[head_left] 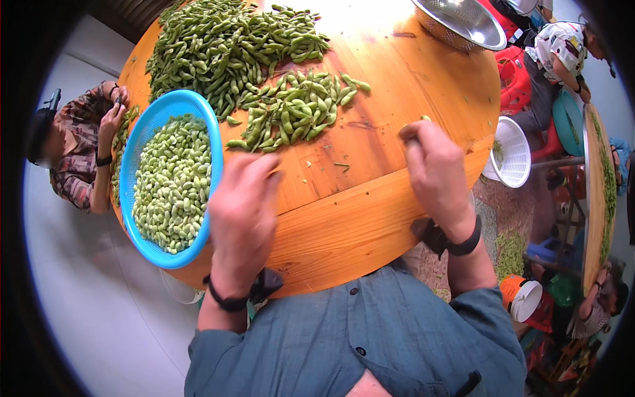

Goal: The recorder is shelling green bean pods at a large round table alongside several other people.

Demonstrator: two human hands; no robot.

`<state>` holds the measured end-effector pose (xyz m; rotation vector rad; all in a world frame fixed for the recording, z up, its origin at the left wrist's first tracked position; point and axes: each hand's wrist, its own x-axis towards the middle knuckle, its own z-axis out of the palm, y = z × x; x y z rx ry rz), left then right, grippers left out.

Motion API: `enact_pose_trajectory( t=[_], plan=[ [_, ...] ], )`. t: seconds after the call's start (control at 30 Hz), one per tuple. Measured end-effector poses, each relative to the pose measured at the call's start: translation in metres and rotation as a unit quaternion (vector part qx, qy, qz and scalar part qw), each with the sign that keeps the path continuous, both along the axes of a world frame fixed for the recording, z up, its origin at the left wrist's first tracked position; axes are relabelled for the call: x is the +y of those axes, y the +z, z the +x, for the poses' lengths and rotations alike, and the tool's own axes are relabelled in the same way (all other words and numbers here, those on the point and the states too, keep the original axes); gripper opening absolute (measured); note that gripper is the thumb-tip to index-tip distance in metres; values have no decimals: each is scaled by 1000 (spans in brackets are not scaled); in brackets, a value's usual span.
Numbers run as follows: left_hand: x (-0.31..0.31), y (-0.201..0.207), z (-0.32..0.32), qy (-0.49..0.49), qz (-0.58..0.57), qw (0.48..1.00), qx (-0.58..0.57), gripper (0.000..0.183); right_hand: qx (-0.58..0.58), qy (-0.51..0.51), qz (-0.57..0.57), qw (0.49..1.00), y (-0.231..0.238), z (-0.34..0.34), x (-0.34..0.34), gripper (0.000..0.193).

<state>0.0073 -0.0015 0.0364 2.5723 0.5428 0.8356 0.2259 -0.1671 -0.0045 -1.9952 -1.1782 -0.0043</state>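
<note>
Over the near part of the round wooden table [370, 218], my right hand [433, 175] is closed in a pinch. A small green tip of what looks like a soybean pod [424, 118] shows at its fingertips; the rest is hidden. My left hand [241, 215] is beside the blue basket's right rim, its bent fingers smeared by motion, so what they hold cannot be made out. The blue plastic basket [217, 142] contains many shelled green soybeans [172, 188]. A small pile of soybean pods [297, 112] lies just beyond my left hand, next to a much larger heap [218, 49].
A metal colander [463, 23] stands at the table's far right edge. Beyond the right edge are a white basket [512, 152] and another table [598, 192] with green scraps. A person [86, 145] sits at the left; others are at the right.
</note>
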Motion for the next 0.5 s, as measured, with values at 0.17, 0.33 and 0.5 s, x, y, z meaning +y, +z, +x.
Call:
enact_pose_trajectory(
  t=[0.17,0.33,0.5],
  plan=[
    [20,-46,55,4,-3,989,149,25,125,155,7,980,0,-35,14,10],
    [22,-56,63,17,23,992,119,26,161,126,6,979,-5,-43,15,12],
    [14,-59,61,-10,47,993,106,24,184,130,1,974,-3,-42,18,10]
  ],
)
